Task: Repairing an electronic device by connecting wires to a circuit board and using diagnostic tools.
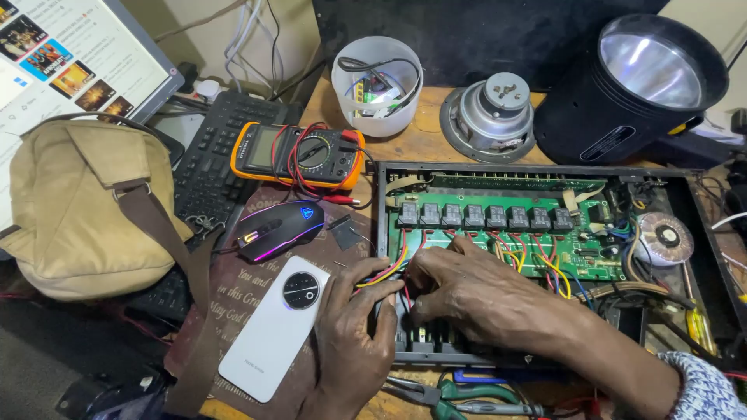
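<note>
An open black metal chassis [537, 169] lies on the wooden bench, with a green circuit board [591, 260] and a row of black relays [486, 215] inside. My left hand [354, 334] grips the chassis's front left corner, fingers pinching red and yellow wires [389, 271]. My right hand [482, 292] reaches in from the right, its fingertips down among the same wires at the board's front left. What the fingertips hold is hidden.
A white phone [272, 330] lies face down left of my hands, beside a black lit mouse [280, 228]. An orange multimeter [299, 153], keyboard [210, 155], tan bag [82, 210], white cup [377, 85], speaker [489, 117], large black lamp [630, 82] and green-handled pliers [467, 393] surround it.
</note>
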